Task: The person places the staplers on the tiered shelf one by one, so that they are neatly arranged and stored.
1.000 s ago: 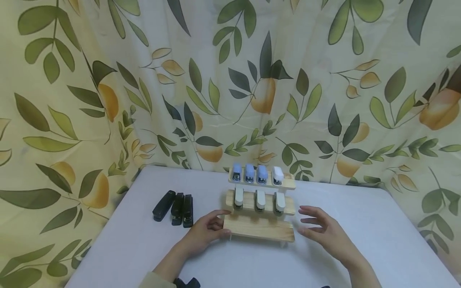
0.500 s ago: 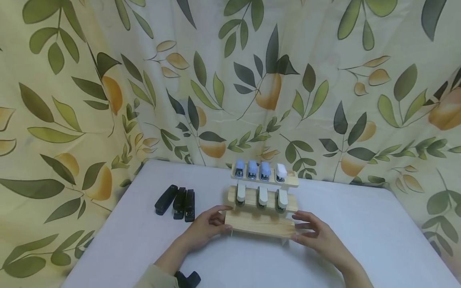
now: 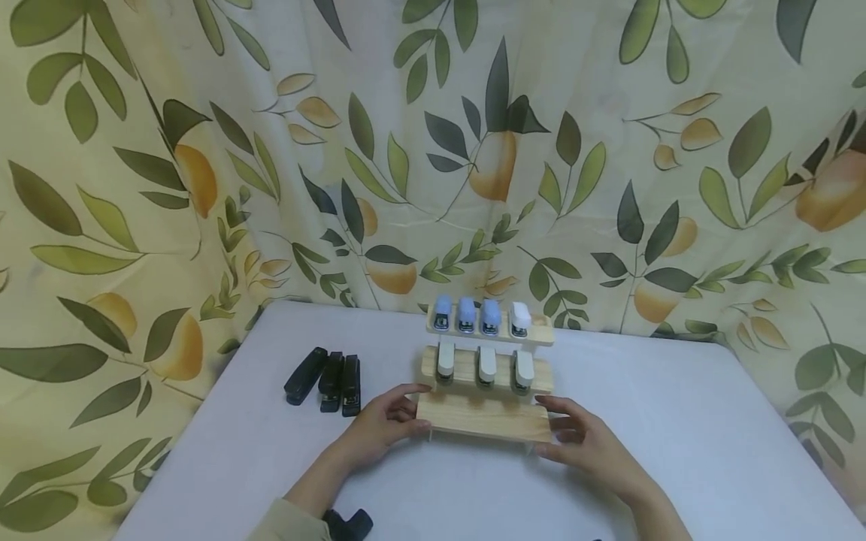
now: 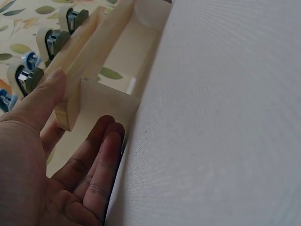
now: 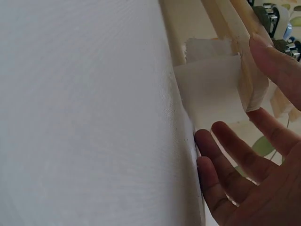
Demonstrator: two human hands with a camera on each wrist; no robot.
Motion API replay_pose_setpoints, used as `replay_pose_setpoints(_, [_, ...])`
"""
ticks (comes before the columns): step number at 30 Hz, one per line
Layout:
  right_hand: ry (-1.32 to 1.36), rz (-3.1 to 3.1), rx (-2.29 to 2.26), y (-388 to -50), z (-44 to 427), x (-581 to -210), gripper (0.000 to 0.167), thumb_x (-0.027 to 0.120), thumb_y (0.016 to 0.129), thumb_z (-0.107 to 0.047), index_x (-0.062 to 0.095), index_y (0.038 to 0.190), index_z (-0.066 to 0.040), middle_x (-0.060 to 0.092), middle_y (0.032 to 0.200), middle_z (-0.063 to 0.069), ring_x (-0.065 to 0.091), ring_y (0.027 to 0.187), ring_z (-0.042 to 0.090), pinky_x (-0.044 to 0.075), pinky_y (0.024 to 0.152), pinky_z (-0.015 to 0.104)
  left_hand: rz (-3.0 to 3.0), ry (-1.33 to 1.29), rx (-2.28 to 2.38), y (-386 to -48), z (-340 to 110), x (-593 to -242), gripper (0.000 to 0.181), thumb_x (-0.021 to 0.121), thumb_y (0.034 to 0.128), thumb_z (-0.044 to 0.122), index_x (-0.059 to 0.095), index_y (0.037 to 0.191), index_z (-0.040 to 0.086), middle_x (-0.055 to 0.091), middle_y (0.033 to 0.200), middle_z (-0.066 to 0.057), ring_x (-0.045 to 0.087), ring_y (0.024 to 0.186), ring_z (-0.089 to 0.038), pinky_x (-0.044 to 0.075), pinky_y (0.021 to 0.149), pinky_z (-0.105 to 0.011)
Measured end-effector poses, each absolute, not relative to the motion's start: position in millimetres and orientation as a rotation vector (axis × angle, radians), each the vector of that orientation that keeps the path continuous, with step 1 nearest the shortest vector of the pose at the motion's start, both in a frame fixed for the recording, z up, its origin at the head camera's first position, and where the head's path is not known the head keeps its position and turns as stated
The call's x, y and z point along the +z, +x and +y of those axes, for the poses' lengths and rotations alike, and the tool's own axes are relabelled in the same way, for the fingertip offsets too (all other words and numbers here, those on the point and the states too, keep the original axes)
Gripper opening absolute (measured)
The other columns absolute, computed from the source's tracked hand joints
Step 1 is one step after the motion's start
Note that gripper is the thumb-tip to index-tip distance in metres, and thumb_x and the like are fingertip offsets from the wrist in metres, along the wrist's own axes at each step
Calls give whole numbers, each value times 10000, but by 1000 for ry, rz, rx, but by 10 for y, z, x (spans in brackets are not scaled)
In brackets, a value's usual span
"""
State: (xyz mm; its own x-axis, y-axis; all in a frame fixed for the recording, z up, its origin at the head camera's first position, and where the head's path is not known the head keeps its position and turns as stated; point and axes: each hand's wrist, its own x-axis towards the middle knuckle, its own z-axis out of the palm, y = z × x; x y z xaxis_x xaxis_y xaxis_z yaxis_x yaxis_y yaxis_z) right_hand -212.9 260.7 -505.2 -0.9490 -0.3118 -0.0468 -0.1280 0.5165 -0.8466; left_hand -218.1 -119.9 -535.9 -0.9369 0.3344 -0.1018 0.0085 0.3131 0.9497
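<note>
So both hands are on the little wooden rack (image 3: 483, 417), one at each end of the bottom shelf, and it's sitting in the middle of the white table (image 3: 473, 496). The left hand (image 3: 382, 424) is half closed, pinching its end of the board between thumb and forefinger. The right hand (image 3: 582, 439) does the same at the other end, remaining fingers loosely bent.

Upper shelf has three blue staplers (image 3: 467, 314) plus a white stapler (image 3: 520, 319); the middle one has three pale staplers (image 3: 486, 366). Three black staplers (image 3: 330, 382) lie just beyond the left hand, and some black object (image 3: 348, 526) pokes out beside the sleeve (image 3: 291, 522). Leafy curtain (image 3: 433, 150) behind everything.

The hands block the shelf ends from above, but the wrist cams get underneath: the left one shows a white leg (image 4: 108, 99) near the fingertips (can't tell if they touch), and the right one shows a ragged pale patch (image 5: 209, 49) under the board.
</note>
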Motion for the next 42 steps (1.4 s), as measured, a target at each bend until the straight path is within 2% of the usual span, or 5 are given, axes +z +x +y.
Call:
replay_pose_setpoints(4, [-359,2558,-1415,-2135,2608,-5086,730,889,819,-303,557,1454,-166,559,1495,152,629,1209,286,551,936,273,2304,307,1662,-2178,-1202,-5370,578,790,886,479,559,1415,444,688,1138,17,669,1032,-163,517,938,-362])
replay_pose_setpoints(13, [-389,2558,-1444,-2121,2617,-5174,687,866,846,-293,559,1451,-182,591,1453,141,652,1169,249,547,929,276,2286,307,1678,-2177,-1195,-5371,588,794,896,449,558,1433,403,677,1167,1,670,1043,-172,536,915,-348])
replay_pose_setpoints(23, [-364,2495,-1508,-2138,2611,-5240,679,856,854,-279,555,1454,-172,607,1411,141,641,1117,103,535,939,231,2298,300,1662,-2179,-1214,-5289,624,797,892,450,543,1457,372,656,1228,-9,683,1086,-170,554,942,-377])
replay_pose_setpoints(34, [-353,2468,-1511,-2141,2653,-5243,671,847,860,-280,555,1455,-176,605,1412,153,634,1153,140,526,956,224,2371,300,1627,-2132,-1324,-5030,613,775,933,401,519,1484,318,655,1262,-4,670,1193,-208,578,962,-418])
replay_pose_setpoints(42, [-414,2483,-1513,-2158,2655,-5264,637,835,875,-294,563,1445,-203,621,1410,142,640,1186,152,524,977,233,2566,333,1595,-2112,-1488,-4686,579,785,932,357,528,1447,416,668,1285,-29,676,1177,-167,580,944,-338])
